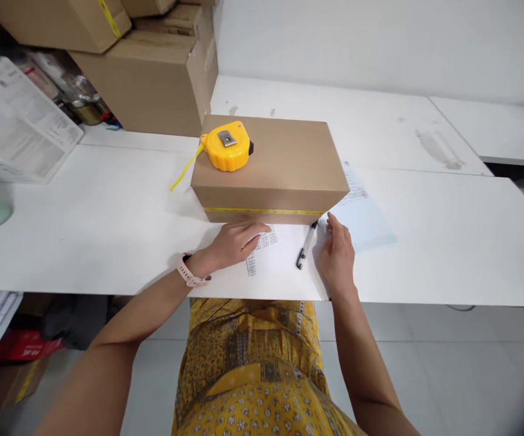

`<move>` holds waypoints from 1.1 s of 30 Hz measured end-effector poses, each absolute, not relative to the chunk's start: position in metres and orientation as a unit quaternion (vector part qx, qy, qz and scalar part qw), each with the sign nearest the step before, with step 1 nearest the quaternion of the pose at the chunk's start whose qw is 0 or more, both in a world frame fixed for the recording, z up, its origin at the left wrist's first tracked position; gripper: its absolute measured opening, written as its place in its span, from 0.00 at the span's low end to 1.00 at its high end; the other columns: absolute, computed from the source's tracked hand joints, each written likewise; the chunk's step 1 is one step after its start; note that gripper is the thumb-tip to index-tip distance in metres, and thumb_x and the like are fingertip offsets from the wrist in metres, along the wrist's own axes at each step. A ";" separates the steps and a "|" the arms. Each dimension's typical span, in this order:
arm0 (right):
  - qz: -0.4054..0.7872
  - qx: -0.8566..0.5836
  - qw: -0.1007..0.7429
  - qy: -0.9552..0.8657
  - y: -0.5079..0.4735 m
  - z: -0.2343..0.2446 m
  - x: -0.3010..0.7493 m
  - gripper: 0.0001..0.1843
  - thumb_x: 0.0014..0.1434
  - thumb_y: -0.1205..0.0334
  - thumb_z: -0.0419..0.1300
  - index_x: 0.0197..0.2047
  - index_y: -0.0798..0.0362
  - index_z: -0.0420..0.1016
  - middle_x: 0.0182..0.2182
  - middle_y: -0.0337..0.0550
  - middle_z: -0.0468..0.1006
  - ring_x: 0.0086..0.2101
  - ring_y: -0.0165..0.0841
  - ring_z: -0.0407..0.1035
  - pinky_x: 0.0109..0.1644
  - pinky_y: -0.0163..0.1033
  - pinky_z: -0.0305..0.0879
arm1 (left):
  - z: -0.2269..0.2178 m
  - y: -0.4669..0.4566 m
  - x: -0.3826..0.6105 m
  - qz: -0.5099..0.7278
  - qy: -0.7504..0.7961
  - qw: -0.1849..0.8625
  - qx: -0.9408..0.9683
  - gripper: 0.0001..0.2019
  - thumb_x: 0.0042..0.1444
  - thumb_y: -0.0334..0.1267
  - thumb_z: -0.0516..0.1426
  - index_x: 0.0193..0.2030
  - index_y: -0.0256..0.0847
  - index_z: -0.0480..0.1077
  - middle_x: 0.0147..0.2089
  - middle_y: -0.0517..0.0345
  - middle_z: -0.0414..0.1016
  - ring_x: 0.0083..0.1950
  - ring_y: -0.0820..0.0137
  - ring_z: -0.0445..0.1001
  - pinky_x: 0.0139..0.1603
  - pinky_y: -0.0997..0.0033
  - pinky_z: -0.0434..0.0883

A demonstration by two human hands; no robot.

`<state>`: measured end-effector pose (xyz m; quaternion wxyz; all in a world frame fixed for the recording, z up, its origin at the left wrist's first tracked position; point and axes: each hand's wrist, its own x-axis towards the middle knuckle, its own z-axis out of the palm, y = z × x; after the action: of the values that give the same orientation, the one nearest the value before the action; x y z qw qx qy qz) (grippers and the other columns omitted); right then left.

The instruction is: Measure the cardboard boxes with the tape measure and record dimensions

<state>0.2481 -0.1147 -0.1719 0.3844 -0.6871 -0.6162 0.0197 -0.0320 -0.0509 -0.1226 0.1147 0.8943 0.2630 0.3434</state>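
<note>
Head camera view, and it's the left hand [238,243] first: its fingers are gently bent, the thumb set apart from the forefinger, nothing visibly gripped, with the palm laid low over a white paper sheet [284,257] marked with rows of small black writing, perhaps so that the page is kept flat. Across to the right hand [337,254], rested at the sheet's right edge with its fingers loosely curled; whether the paper's border is pinched beneath them cannot be told. Between the two hands, a slim clear-barrelled pen with black ends [306,245] is left lying aslant on the sheet, held by neither, within easy reach of the right fingers. Just beyond the fingertips, a brown cardboard box [289,151] is set on the white table [107,242], its near face crossed by a thin yellow strip; the sheet's far edge is hidden there, so it may be weighted down by the carton. On top, at the left end, a rounded yellow tape measure with a metal clip [228,146] is parked, its yellow cord hung over the side, probably to spare writing room below. To the right, a pale blue sheet [371,227] is partly covered by the box, and farther left, larger brown cardboard boxes [152,82] are stacked towards the back.
</note>
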 end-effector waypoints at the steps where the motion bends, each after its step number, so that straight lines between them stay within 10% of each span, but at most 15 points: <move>1: 0.028 -0.689 0.401 -0.603 -0.115 -0.172 0.249 0.31 0.65 0.71 0.45 0.69 0.48 0.64 0.53 0.54 0.77 0.54 0.43 0.71 0.57 0.55 0.70 | -0.113 -0.054 -0.033 0.406 0.242 0.065 0.879 0.14 0.66 0.28 0.54 0.55 0.47 0.70 0.48 0.58 0.83 0.47 0.68 0.83 0.48 0.65 0.80; 6: 0.076 -0.690 0.445 -0.566 -0.120 -0.168 0.248 0.24 0.68 0.62 0.48 0.65 0.51 0.69 0.51 0.56 0.79 0.52 0.43 0.72 0.56 0.56 0.69 | -0.045 -0.046 -0.040 0.531 0.337 -0.112 0.769 0.23 0.62 0.28 0.60 0.61 0.52 0.66 0.61 0.53 0.76 0.64 0.60 0.72 0.67 0.48 0.68; 9: 0.097 -0.689 0.459 -0.553 -0.122 -0.164 0.245 0.22 0.70 0.58 0.49 0.63 0.51 0.71 0.51 0.56 0.79 0.52 0.43 0.73 0.57 0.55 0.68 | -0.021 -0.013 -0.044 0.495 0.460 -0.040 0.736 0.28 0.55 0.41 0.68 0.61 0.50 0.65 0.71 0.48 0.65 0.72 0.49 0.62 0.72 0.42 0.59; 20: -0.029 -0.561 0.650 -0.511 -0.140 -0.133 0.219 0.11 0.70 0.58 0.54 0.50 0.47 0.76 0.39 0.47 0.80 0.41 0.39 0.76 0.45 0.48 0.74 | -0.011 -0.034 -0.029 0.537 0.446 0.293 0.653 0.31 0.52 0.58 0.64 0.57 0.44 0.64 0.37 0.58 0.74 0.41 0.59 0.79 0.42 0.59 0.76; 27: 0.502 -0.386 0.579 -0.514 -0.139 -0.055 0.173 0.29 0.68 0.33 0.50 0.52 0.49 0.76 0.42 0.46 0.79 0.32 0.32 0.74 0.30 0.39 0.76 | -0.009 -0.083 -0.013 0.425 0.366 0.531 0.635 0.31 0.58 0.57 0.59 0.63 0.43 0.61 0.32 0.59 0.74 0.30 0.66 0.76 0.27 0.69 0.72; 33: 0.546 -0.413 0.478 -0.550 -0.128 -0.038 0.168 0.31 0.62 0.30 0.57 0.32 0.52 0.74 0.30 0.42 0.76 0.27 0.29 0.71 0.25 0.35 0.72 | -0.014 -0.084 -0.028 0.401 0.384 0.518 0.651 0.32 0.58 0.56 0.59 0.64 0.41 0.60 0.32 0.60 0.73 0.30 0.66 0.76 0.27 0.71 0.70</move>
<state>0.1684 -0.1282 -0.0380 0.4782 -0.4131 -0.5501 0.5460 -0.0275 -0.0844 -0.0141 0.5178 0.6506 0.3842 0.4012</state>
